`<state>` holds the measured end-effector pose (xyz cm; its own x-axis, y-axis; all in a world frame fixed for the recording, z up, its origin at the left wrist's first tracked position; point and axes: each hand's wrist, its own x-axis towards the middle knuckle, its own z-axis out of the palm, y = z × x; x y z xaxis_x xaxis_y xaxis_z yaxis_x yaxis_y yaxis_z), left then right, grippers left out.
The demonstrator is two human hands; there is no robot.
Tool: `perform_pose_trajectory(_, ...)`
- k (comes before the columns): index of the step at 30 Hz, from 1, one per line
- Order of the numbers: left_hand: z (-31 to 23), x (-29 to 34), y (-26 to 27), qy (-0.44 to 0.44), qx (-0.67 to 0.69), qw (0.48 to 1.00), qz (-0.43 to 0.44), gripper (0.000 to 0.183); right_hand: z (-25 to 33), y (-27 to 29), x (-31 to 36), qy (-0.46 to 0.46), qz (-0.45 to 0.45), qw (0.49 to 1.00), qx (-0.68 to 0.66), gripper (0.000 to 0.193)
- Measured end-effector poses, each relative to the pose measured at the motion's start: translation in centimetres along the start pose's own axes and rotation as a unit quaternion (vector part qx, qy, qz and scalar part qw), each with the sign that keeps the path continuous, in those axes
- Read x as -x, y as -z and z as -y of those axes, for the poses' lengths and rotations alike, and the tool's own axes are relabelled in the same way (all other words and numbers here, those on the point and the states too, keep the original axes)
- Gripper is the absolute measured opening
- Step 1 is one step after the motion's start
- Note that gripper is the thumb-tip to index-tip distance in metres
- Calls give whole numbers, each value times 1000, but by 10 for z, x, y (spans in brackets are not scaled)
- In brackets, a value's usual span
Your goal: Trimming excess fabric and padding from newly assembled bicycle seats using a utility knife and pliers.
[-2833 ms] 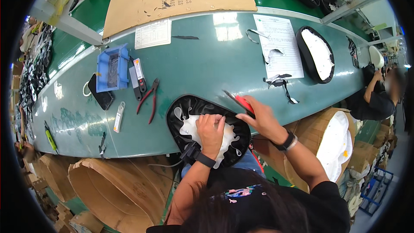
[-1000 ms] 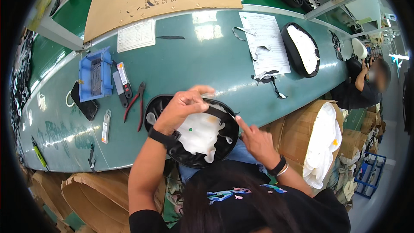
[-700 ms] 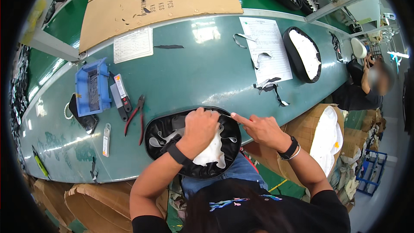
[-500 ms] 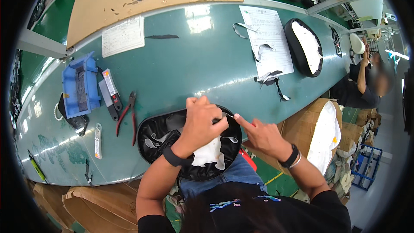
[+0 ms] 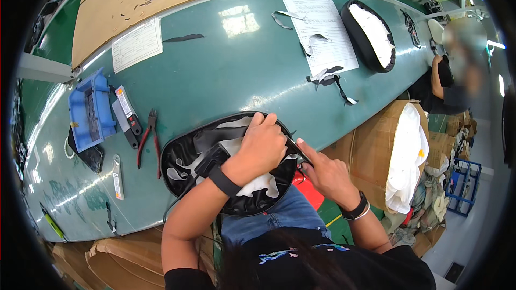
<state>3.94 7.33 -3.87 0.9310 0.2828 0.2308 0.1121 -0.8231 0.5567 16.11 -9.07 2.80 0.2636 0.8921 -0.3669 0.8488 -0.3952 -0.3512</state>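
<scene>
An oval black padded piece (image 5: pixel 173 153), with loose black cover material gathered over white lining, rests tilted between the table edge and my lap. My left hand (image 5: pixel 262 142) is closed on the cover material near the piece's far right rim. At the right rim is my right hand (image 5: pixel 329 174), its index finger stretched along the edge and its other fingers curled round a thin metallic tool (image 5: pixel 300 164), mostly hidden, whose kind I cannot make out. Pale strips of trim stick out inside the piece.
Left on the green table (image 5: pixel 215 70) are a blue bin (image 5: pixel 91 110), red-handled pliers (image 5: pixel 148 137) and a cutter (image 5: pixel 117 177). A second black padded piece (image 5: pixel 352 29) lies beside a paper sheet (image 5: pixel 317 29). A cardboard box (image 5: pixel 371 153) stands at right; a co-worker (image 5: pixel 449 88) sits beyond.
The black piece has swung up and left in view, with more of its inside uncovered. My right hand has moved lower along the right rim; my left hand still grips the cover.
</scene>
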Motion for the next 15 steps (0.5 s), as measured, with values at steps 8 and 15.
perform_pose_trajectory(8,18,-14,43,127,627,763,-94,35,32,-48,54,-71,-58,996,-11,68)
perform_pose_trajectory(15,49,0,72,58,685,665,-292,20,60,-45,80,-188,91,953,-217,70)
